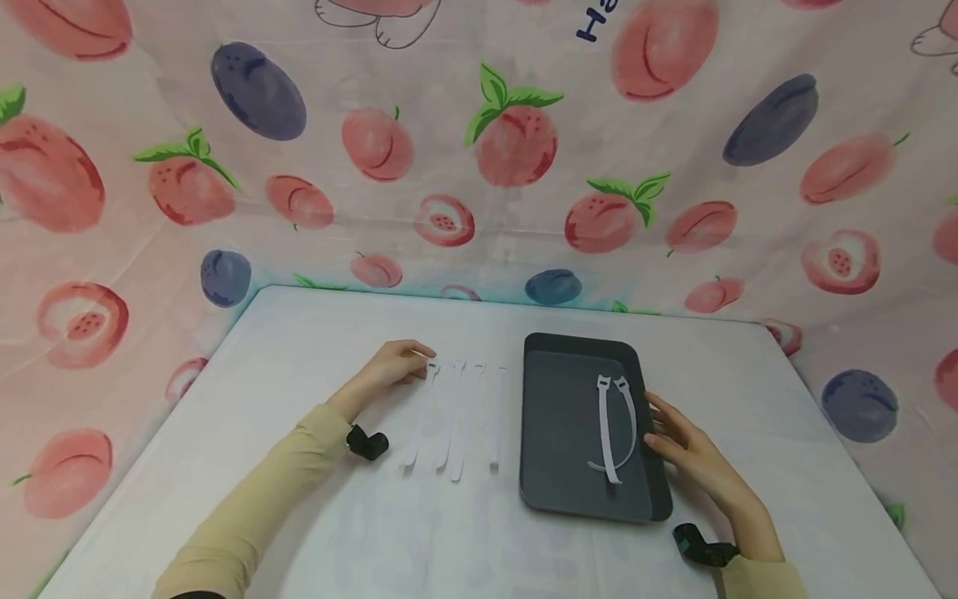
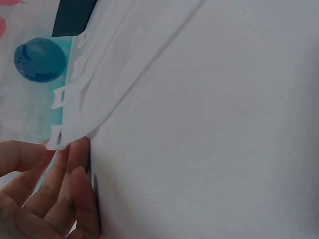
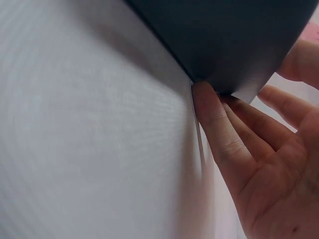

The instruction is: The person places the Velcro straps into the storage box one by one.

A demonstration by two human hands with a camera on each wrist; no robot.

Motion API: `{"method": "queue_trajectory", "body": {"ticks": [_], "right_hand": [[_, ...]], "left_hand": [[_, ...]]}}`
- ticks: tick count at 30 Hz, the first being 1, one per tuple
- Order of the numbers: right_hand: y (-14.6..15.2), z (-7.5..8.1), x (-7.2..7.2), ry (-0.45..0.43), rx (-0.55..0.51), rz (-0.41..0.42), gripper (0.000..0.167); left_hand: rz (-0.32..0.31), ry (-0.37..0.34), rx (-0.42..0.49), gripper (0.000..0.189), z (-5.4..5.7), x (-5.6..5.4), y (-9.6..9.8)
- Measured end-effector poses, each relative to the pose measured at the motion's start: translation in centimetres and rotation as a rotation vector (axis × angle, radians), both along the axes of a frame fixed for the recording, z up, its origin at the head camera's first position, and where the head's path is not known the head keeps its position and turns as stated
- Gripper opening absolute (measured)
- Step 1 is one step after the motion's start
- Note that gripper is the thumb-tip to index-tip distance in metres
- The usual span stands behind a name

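In the head view my left hand (image 1: 397, 363) pinches the slotted head of the leftmost white cable strap (image 1: 430, 399). The left wrist view shows the thumb and fingers at that head, with the strap (image 2: 107, 117) trailing away. Several more white cable straps (image 1: 456, 420) lie side by side to its right. A dark grey tray (image 1: 557, 433) stands right of them, with two white straps (image 1: 604, 424) inside, one straight and one curved. My right hand (image 1: 699, 457) holds the tray's right edge, thumb over the rim; the right wrist view shows fingers against its outer wall (image 3: 224, 45).
A white cloth (image 1: 337, 532) covers the table. Behind it hangs a fruit-print cloth (image 1: 449, 150). Black wrist cameras (image 1: 367, 443) sit on both wrists.
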State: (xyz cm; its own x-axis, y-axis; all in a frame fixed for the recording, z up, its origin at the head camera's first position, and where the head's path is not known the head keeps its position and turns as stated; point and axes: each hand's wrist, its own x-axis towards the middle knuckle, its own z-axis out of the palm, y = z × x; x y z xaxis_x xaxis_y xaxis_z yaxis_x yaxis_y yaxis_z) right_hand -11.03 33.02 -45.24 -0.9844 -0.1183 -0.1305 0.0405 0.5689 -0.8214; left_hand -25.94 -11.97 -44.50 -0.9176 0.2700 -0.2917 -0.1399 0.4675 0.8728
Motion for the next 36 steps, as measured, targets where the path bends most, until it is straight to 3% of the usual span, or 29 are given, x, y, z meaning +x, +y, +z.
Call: {"method": "queue_trajectory", "body": {"ticks": [7, 36], "right_hand": [[-0.03, 0.04, 0.07, -0.004, 0.005, -0.006, 0.070], [0.04, -0.15, 0.03, 0.006, -0.002, -0.003, 0.069]], "left_hand": [[0.054, 0.040, 0.001, 0.026, -0.32, 0.11, 0.54], [0.103, 0.058, -0.007, 0.026, -0.53, 0.04, 0.12]]}}
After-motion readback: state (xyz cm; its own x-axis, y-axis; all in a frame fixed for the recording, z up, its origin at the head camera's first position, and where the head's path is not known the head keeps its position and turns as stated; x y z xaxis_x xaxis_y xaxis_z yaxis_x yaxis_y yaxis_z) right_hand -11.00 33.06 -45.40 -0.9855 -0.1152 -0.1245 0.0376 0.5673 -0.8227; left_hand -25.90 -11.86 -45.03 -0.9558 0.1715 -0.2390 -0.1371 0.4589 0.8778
